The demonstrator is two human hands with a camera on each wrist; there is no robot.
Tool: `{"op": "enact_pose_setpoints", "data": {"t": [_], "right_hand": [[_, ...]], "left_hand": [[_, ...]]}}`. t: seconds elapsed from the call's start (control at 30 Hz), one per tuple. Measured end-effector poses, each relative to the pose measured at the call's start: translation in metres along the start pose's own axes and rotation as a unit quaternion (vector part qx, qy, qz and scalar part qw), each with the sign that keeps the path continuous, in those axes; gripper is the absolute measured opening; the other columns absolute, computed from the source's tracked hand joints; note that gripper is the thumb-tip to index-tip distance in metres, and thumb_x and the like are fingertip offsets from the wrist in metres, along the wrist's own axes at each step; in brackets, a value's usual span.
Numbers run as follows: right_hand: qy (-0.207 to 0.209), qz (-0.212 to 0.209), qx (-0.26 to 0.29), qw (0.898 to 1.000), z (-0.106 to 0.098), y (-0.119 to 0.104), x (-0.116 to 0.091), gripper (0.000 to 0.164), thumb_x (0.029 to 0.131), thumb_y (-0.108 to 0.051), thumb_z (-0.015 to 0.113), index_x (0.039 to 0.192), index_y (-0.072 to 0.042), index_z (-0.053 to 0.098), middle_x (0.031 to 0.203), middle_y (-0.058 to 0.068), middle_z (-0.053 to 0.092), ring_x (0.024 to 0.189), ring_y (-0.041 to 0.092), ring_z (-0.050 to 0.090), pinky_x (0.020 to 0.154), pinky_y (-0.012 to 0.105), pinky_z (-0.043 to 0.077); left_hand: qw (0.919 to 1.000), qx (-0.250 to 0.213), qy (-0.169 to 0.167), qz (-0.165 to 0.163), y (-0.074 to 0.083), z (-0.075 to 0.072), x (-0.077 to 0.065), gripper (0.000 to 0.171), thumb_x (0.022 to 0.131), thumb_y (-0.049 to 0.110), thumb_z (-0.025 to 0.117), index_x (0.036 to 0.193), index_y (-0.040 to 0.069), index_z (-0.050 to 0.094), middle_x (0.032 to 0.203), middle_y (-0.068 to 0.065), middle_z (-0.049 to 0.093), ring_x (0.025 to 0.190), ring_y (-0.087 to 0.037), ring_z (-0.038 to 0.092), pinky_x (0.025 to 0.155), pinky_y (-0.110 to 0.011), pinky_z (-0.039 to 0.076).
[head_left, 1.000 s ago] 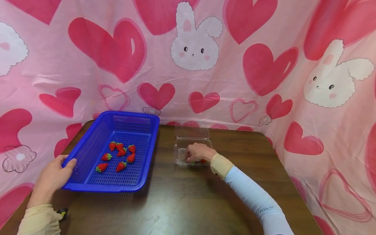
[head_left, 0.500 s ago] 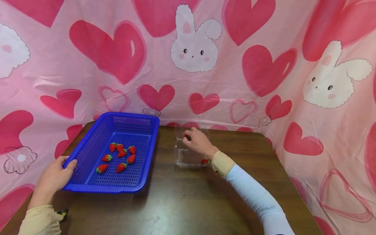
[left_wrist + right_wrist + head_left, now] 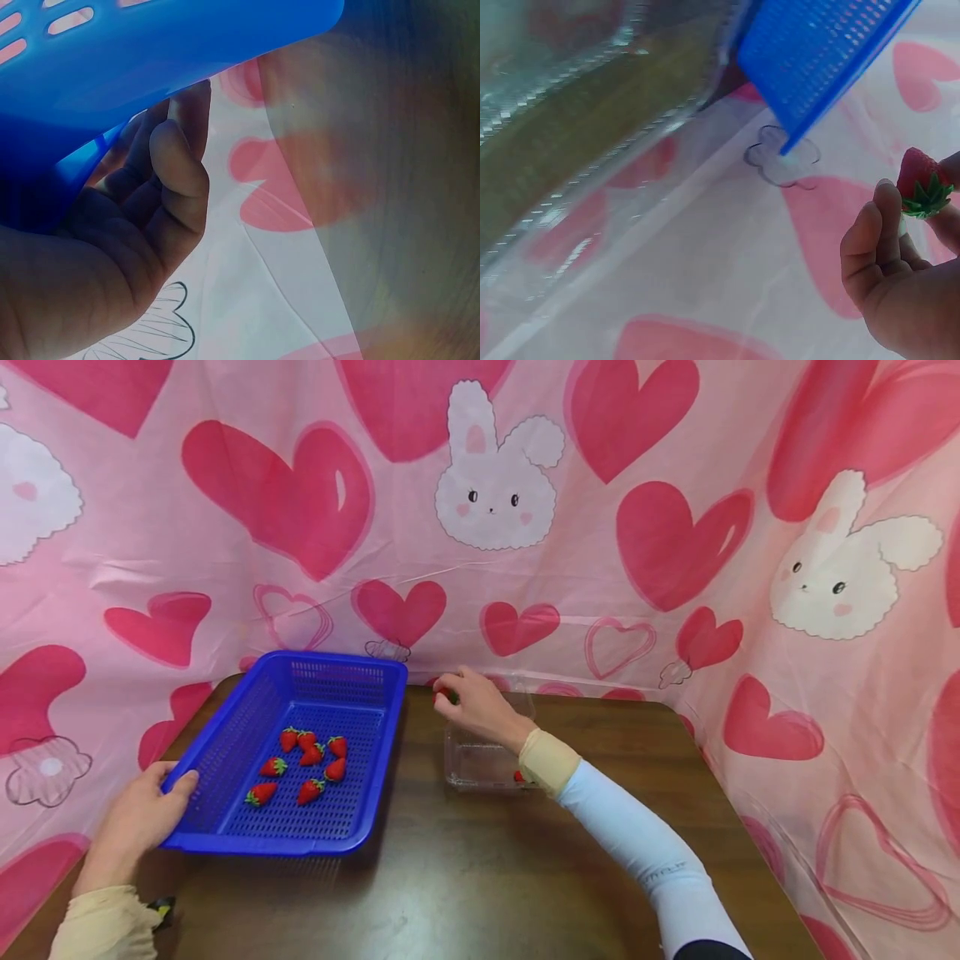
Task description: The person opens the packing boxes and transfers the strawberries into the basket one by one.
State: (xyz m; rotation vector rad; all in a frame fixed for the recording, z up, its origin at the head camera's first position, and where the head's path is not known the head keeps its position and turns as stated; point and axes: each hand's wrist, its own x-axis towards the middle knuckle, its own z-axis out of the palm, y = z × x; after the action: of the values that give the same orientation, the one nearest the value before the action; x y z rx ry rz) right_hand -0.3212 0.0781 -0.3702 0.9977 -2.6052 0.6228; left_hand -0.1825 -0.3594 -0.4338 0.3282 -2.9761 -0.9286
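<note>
My left hand (image 3: 146, 806) grips the left rim of a blue plastic basket (image 3: 384, 752); in the left wrist view its fingers curl beneath the basket's edge. Several strawberries, one a red strawberry (image 3: 311, 791) near the front, lie spread on the basket's slotted floor. Between the fingertips of my right hand (image 3: 483, 706) is a single strawberry (image 3: 922, 184), its green leaves showing in the right wrist view. That hand is raised above the clear plastic box (image 3: 468, 768), whose lid stands open at the back. A bit of red strawberry (image 3: 519, 776) shows at the box's front right corner, partly hidden by my wrist.
All of this is on a dark wooden table (image 3: 465, 868). Behind it hangs a pink cloth (image 3: 420, 552) printed with hearts and rabbits. A small black and yellow object (image 3: 162, 910) is by my left cuff.
My right hand has risen out of the clear box with a strawberry and moved left towards the basket. The left hand and basket have stayed in place.
</note>
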Motion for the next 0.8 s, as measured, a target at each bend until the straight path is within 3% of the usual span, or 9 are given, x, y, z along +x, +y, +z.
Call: {"op": "enact_pose_setpoints", "data": {"t": [0.43,0.6,0.8], "right_hand": [[-0.036,-0.044,0.02,0.998,0.022,-0.05,0.038,0.027,0.09,-0.026,0.061,0.11,-0.007,0.058,0.097,0.003,0.061,0.086,0.014,0.055,0.079,0.025,0.049],[-0.067,-0.066,0.034,0.995,0.038,-0.068,0.05,0.026,0.092,-0.029,0.061,0.109,-0.01,0.056,0.096,0.0,0.059,0.085,0.011,0.054,0.074,0.019,0.046],[-0.053,-0.058,0.059,0.995,0.048,-0.08,0.063,0.02,0.092,-0.028,0.065,0.103,-0.013,0.058,0.092,-0.002,0.061,0.084,0.009,0.055,0.072,0.015,0.044]], "left_hand": [[0.9988,-0.003,0.036,0.033,-0.001,0.004,-0.002,0.057,0.103,0.035,0.04,0.131,-0.014,0.039,0.114,-0.043,0.053,0.096,-0.055,0.055,0.078,-0.061,0.044],[0.999,-0.004,0.035,0.027,-0.002,0.002,-0.005,0.056,0.103,0.034,0.039,0.132,-0.014,0.039,0.114,-0.044,0.052,0.095,-0.055,0.054,0.078,-0.061,0.045],[0.9991,-0.004,0.034,0.024,0.0,0.001,-0.005,0.057,0.103,0.036,0.039,0.133,-0.012,0.039,0.114,-0.043,0.053,0.095,-0.054,0.055,0.077,-0.06,0.045]]}}
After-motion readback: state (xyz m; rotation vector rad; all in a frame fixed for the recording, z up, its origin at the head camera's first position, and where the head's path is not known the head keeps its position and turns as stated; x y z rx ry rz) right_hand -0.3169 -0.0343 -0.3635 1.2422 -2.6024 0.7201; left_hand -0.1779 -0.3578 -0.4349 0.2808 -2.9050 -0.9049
